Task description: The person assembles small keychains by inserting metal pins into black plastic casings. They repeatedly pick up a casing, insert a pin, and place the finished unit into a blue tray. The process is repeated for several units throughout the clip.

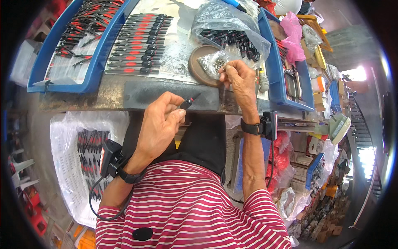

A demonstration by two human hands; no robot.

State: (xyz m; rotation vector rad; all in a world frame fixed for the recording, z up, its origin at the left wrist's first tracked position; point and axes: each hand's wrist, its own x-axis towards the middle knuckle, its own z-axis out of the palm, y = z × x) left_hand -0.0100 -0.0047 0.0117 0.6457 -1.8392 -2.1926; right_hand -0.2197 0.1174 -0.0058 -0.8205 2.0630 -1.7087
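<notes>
My left hand (pixel 159 124) is closed on a slim black-and-red tool (pixel 188 103), its dark tip pointing up and right over the dark pad (pixel 166 96) at the table's front edge. Thumb and fingers of my right hand (pixel 239 79) are pinched together beside a clear bag of small metal parts (pixel 216 63); whatever they hold is too small to make out. That bag rests in a round brown dish (pixel 197 68). Behind it, an open plastic bag (pixel 226 20) contains many black pieces. Left of the dish lies a neat stack of black-and-red pen-shaped tools (pixel 139 43).
A blue tray (pixel 97 70) of loose black-and-red tools stands at the left, and another blue tray (pixel 271 83) with assorted items at the right. Below the table on the left is a plastic-lined white basket (pixel 68 153) with more tools. Stacked boxes and bags crowd the right side.
</notes>
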